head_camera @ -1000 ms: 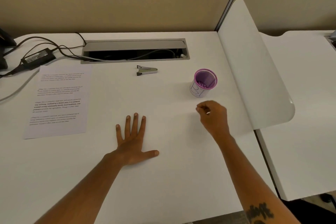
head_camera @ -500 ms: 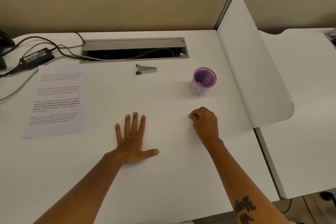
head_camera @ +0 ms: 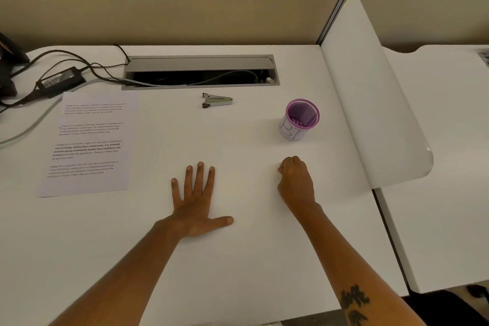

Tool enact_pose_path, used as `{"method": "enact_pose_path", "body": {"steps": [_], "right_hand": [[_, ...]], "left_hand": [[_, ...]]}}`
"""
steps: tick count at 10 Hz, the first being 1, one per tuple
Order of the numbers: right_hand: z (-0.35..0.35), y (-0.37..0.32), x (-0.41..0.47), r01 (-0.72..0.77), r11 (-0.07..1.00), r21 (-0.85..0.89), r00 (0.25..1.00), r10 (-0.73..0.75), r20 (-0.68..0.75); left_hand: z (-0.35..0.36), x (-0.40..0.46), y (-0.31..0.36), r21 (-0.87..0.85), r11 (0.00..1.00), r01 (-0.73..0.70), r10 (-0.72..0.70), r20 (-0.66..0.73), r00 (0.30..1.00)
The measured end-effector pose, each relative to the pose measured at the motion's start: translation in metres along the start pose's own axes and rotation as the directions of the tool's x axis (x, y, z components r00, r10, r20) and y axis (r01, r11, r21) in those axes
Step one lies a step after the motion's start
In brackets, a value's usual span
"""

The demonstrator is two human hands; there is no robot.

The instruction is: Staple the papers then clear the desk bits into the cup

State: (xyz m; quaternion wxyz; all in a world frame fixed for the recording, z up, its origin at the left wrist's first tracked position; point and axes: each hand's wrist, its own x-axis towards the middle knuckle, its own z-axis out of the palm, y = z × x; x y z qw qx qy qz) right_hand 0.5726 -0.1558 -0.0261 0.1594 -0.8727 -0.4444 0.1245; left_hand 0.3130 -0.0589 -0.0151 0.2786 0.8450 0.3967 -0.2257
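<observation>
Printed papers (head_camera: 90, 140) lie flat at the desk's left side. A small metal stapler (head_camera: 217, 100) rests near the back middle, apart from both hands. A purple mesh cup (head_camera: 300, 120) with a white label stands upright to the right; small bits show at its bottom. My left hand (head_camera: 195, 198) lies flat on the white desk (head_camera: 238, 259), palm down, fingers spread, holding nothing. My right hand (head_camera: 295, 180) is curled into a fist with its fingertips down on the desk, just in front of the cup. Anything under its fingers is hidden.
An open grey cable tray (head_camera: 198, 71) runs along the back. A black power adapter (head_camera: 60, 81) and cables lie at the back left. A white curved divider panel (head_camera: 370, 103) bounds the desk on the right, close to the cup.
My right hand has dropped from just below the cup down and slightly left onto the desk, with its fingers curled under. The left hand has stayed flat in place.
</observation>
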Motion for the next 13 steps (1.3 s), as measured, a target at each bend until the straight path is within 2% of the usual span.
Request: {"method": "enact_pose_path", "body": {"steps": [1,2,3,5,7,11,13], "right_hand": [[-0.026,-0.006,0.011,-0.012,0.993,0.118,1.0,0.01,0.017],[-0.069,-0.016,0.034,-0.033,0.973,0.226,0.992,0.059,-0.111],[-0.105,-0.023,0.065,-0.014,0.97,0.242,0.978,0.064,-0.197],[-0.127,-0.012,0.109,-0.047,0.982,0.186,0.978,0.083,-0.191],[-0.132,-0.01,0.113,0.051,0.99,0.134,0.974,-0.02,-0.226],[-0.125,-0.016,0.1,0.062,0.989,0.135,0.947,-0.015,-0.32],[-0.094,-0.044,0.045,0.131,0.967,0.218,0.948,-0.057,-0.313]], "left_hand": [[-0.002,0.0,0.001,-0.003,1.0,-0.005,0.005,-0.004,1.0],[-0.003,0.001,0.001,-0.003,1.0,-0.008,0.008,-0.008,1.0],[-0.001,0.0,0.0,0.002,1.0,0.002,-0.002,0.001,1.0],[0.002,0.001,0.002,0.007,1.0,-0.004,0.004,-0.002,1.0],[0.002,0.003,0.0,-0.004,1.0,-0.009,0.009,-0.026,1.0],[0.01,0.006,0.001,-0.02,0.999,-0.04,0.039,-0.044,0.998],[0.025,-0.003,0.001,-0.052,0.994,-0.099,0.09,-0.16,0.983]]}}
